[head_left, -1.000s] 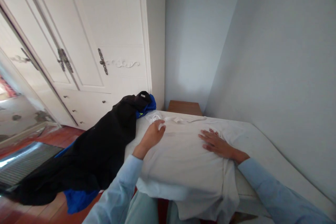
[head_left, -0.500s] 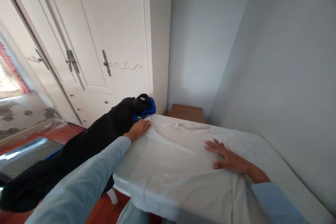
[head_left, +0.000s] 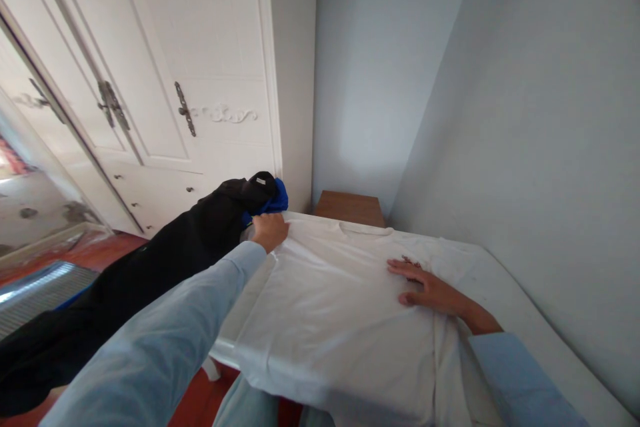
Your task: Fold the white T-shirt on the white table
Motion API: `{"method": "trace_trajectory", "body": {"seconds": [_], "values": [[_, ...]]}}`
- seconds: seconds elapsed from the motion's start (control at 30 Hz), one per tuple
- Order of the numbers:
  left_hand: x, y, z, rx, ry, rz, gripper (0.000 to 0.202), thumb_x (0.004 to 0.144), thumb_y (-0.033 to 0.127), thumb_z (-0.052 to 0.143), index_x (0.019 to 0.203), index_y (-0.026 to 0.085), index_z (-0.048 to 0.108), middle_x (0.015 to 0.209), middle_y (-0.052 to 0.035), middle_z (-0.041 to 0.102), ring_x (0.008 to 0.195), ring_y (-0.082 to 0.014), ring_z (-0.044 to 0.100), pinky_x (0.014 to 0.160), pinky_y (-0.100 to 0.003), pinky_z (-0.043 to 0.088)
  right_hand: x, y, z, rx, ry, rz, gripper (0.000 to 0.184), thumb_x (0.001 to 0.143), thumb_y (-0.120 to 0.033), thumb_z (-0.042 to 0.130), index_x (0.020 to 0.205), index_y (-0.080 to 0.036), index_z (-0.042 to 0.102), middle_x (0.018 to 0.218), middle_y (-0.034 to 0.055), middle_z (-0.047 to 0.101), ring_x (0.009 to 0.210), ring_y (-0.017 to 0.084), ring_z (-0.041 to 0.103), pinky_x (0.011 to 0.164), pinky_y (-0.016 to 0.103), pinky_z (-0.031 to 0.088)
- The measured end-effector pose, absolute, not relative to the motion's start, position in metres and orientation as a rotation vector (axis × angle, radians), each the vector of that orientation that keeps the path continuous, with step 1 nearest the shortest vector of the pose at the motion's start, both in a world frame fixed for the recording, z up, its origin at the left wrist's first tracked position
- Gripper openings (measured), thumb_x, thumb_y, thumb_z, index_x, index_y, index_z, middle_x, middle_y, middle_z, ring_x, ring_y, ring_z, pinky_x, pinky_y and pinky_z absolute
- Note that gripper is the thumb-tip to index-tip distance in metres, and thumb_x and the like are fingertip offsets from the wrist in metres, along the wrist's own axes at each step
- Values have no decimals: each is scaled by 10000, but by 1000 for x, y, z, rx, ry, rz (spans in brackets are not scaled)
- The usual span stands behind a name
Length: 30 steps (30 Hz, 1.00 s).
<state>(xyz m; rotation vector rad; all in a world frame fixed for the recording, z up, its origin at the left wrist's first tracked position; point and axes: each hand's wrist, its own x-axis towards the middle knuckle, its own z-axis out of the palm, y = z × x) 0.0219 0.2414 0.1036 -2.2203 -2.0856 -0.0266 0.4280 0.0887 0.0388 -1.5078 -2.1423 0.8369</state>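
Observation:
A white T-shirt (head_left: 320,300) lies spread over a white table (head_left: 543,340), its neckline towards the far edge and its lower end hanging over the near edge. At the shirt's far left corner, by the sleeve, my left hand (head_left: 270,231) is closed on the cloth with its fingers curled. My right hand (head_left: 433,290) rests flat on the right part of the shirt, fingers spread. Beside its fingertips shows a small dark red print (head_left: 411,261), partly covered by the hand.
Black clothing (head_left: 175,247) with a blue garment (head_left: 281,195) is draped to the left of the table. Behind stand a white wardrobe (head_left: 225,47) and a brown wooden box-like piece (head_left: 347,207). A grey wall (head_left: 550,113) borders the table's right side.
My left hand has curled its fingers around the shirt's far left corner, and the cloth there lies more drawn out. My right hand stays flat on the shirt. The view has shifted slightly right.

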Motion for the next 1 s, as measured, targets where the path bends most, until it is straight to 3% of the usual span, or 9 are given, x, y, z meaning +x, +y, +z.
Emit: {"method": "trace_trajectory", "body": {"seconds": [0.1,0.17,0.27,0.4,0.8,1.0], "values": [[56,226,100,-2573,-1574,-160,529,1023,488,378,1364,131,569,1455,-197,534,1380,-301,472,1114,-427,367,421,90,35,-1457,-1935,813,705,747,-681,733,1309,-256,690,1462,109,546,1489,376,300,1226,607,199],[77,219,88,-2835,-1158,-212,573,1031,520,348,1430,145,516,1535,-163,460,1441,-254,404,1171,-369,308,416,90,37,-1414,-1721,803,626,782,-689,692,1242,-266,730,1394,108,613,1394,372,466,1170,590,348],[98,215,63,-2988,-992,-194,635,1027,563,327,1481,139,461,1583,-167,382,1487,-263,329,1205,-396,258,413,88,45,-1343,-1413,707,479,815,-631,688,1115,-267,773,1263,94,703,1171,322,654,1062,522,495],[103,221,37,-2907,-1225,-232,643,1033,539,307,1506,119,429,1607,-185,322,1504,-310,281,1211,-470,233,417,86,56,-1308,-1176,509,304,803,-474,750,990,-235,771,1117,80,752,1092,271,679,1063,470,491],[96,235,27,-2911,-1287,-374,588,1021,502,380,1454,128,518,1577,-168,394,1480,-312,333,1224,-463,227,445,97,39,-1255,-913,352,237,677,-331,742,872,-208,685,1050,80,756,1043,246,698,1040,460,495],[96,239,27,-2919,-1301,-382,590,1007,512,408,1448,138,530,1572,-159,404,1478,-313,337,1218,-469,249,464,97,27,-1508,-799,336,170,603,-297,585,718,-212,676,768,57,711,722,211,669,704,347,559]]}}
